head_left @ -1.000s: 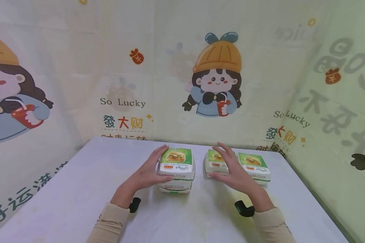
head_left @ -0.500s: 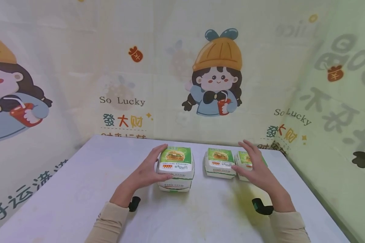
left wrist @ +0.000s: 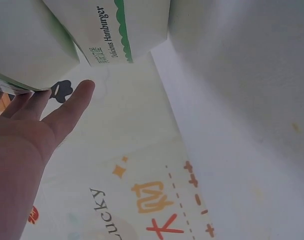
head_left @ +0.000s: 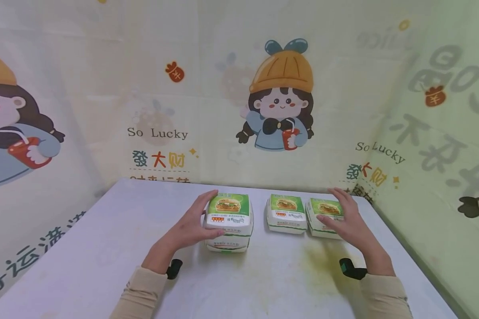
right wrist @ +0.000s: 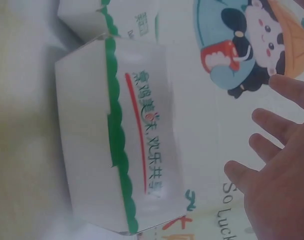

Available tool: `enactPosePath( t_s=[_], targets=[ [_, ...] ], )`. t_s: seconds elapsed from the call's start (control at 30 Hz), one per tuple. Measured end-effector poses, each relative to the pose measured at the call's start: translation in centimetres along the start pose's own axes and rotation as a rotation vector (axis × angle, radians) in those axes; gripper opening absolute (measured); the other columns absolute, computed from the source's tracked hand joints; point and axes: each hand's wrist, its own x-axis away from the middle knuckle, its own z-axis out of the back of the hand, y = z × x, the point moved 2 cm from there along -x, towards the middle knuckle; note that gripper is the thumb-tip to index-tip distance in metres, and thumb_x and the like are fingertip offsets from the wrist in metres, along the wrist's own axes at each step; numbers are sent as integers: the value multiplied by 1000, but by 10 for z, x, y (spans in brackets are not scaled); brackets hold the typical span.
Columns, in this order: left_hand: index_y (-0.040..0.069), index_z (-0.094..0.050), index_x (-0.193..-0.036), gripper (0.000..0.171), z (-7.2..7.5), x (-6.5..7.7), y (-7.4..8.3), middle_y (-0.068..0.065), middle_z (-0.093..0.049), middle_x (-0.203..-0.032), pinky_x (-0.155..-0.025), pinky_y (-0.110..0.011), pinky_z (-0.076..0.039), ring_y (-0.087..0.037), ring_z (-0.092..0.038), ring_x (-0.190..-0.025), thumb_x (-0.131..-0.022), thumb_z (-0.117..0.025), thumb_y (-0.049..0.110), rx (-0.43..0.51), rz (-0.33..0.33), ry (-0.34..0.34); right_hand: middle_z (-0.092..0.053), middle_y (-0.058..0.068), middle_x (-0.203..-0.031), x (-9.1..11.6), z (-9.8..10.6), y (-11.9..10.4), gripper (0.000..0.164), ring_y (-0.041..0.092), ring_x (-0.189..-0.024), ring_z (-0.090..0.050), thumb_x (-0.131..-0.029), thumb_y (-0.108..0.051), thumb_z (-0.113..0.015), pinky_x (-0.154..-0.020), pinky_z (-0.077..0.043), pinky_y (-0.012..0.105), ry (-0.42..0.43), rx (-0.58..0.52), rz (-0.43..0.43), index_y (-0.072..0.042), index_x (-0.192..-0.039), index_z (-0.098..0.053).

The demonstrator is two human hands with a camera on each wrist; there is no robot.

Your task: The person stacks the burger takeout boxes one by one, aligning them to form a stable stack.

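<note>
Two burger boxes are stacked at the middle of the table. The upper burger box (head_left: 229, 206) has a green lid with a hamburger picture, and the lower burger box (head_left: 228, 243) shows beneath it. My left hand (head_left: 183, 229) holds the upper box from its left, thumb across the front and fingers toward the back. Its fingers lie along that box (left wrist: 29, 45) in the left wrist view. My right hand (head_left: 353, 223), fingers spread and thumb apart, is around the right-hand burger box (head_left: 323, 230); the right wrist view shows a gap between fingers and box (right wrist: 87, 145).
Another burger box (head_left: 286, 212) sits just left of the right-hand one, a narrow gap between them. A space separates it from the stack. Behind the white table (head_left: 263, 279) hangs a printed cloth (head_left: 215, 155), with more cloth at both sides.
My right hand has moved right, from in front of the middle box to the right-hand box. My left hand stays at the stack. The boxes stay put.
</note>
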Motion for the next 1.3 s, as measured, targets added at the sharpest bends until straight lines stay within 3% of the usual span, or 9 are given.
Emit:
enactPosePath(
  t_s=[0.6,0.83,0.93,1.3],
  targets=[
    [25,-23,-156,106,0,0,-2,1,-27,-160,-111,-52,-40,-22,-35,-140,-73,-88,32,2,27,-2,-15,32,-157,-5,-14,40,88,56,-142,-11,-89,-43,-70,-106,-16,76,0,89,-88,4,-151,-28],
    [24,-23,-156,105,0,-1,-1,0,-27,-160,-111,-53,-39,-23,-35,-140,-74,-87,33,2,14,-5,-15,33,-158,-8,-19,48,78,57,-143,-11,-100,-46,-51,-109,-14,75,-32,72,-146,8,-150,-27],
    [26,-23,-156,105,-1,-2,0,1,-27,-160,-112,-52,-39,-23,-35,-140,-73,-88,33,3,14,-4,-18,34,-157,-7,-18,48,76,57,-142,-14,-102,-47,-48,-109,-16,74,-45,82,-160,9,-149,-30],
    [25,-23,-156,106,0,0,-1,1,-27,-160,-112,-53,-38,-23,-34,-141,-73,-88,32,7,24,-2,-26,35,-152,5,-11,48,76,56,-138,-26,-99,-49,-53,-106,-27,70,-84,136,-179,10,-145,-36]
  ],
)
